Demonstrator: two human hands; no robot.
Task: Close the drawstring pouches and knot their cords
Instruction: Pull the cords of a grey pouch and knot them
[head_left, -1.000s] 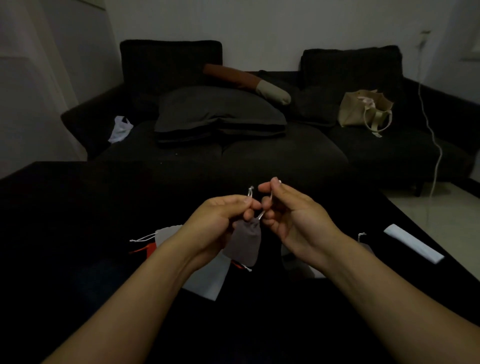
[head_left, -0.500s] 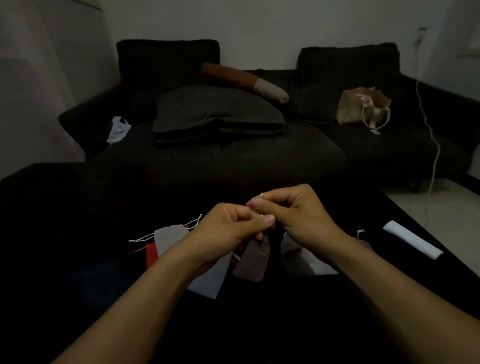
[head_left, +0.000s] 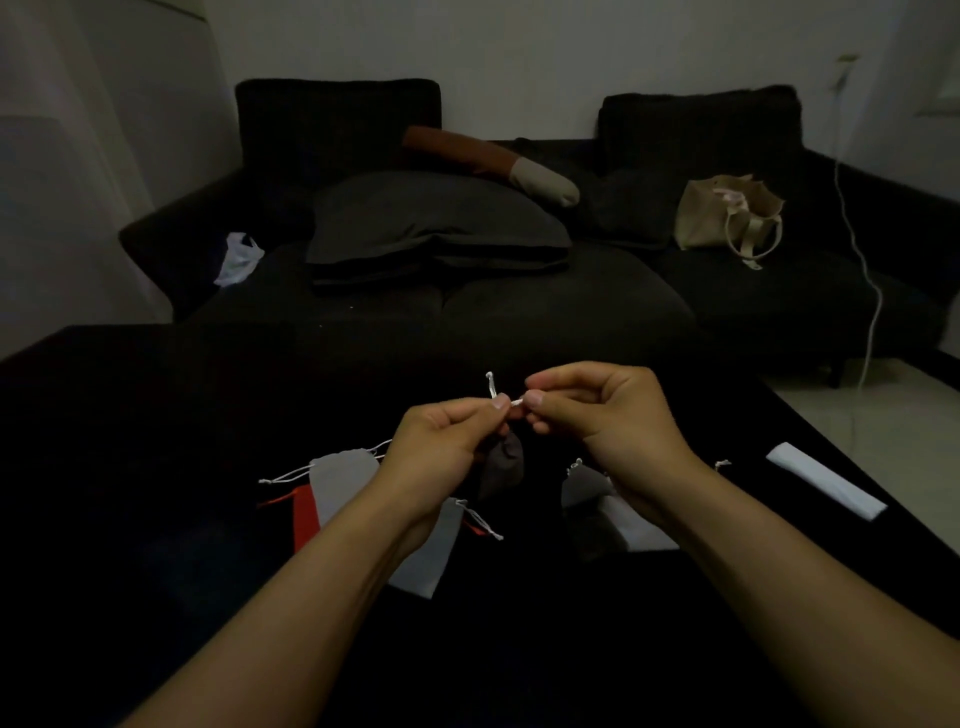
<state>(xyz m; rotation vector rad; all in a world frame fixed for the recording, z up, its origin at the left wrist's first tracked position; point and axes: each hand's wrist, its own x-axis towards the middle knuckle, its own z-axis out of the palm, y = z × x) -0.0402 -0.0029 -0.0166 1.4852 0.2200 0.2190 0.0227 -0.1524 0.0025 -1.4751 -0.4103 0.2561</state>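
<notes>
your hands have come apart a little since half a second ago, when they were bunched close together over the cord. now your left hand pinches the white cord with thumb and finger, and a short end sticks up at 12 o'clock from that pinch. your right hand pinches the other bit of cord, just at 3 o'clock from the left one. both hands have curled fingers holding the cord tight. the dark brown pouch hangs under your hands, above the black table. it looks pulled shut, and i think you are tightening the knot, so this pouch is nearly done.

now let's count. you hold one pouch. on the table at 9 o'clock from it lie one grey pouch and one red pouch, and a pale one sits partly under your left arm. at 3 o'clock there is one more grey pouch beside a white one. a cord end peeks out past your right wrist, maybe one more pouch; i cannot tell. one white strip lies far at 3 o'clock.
</notes>
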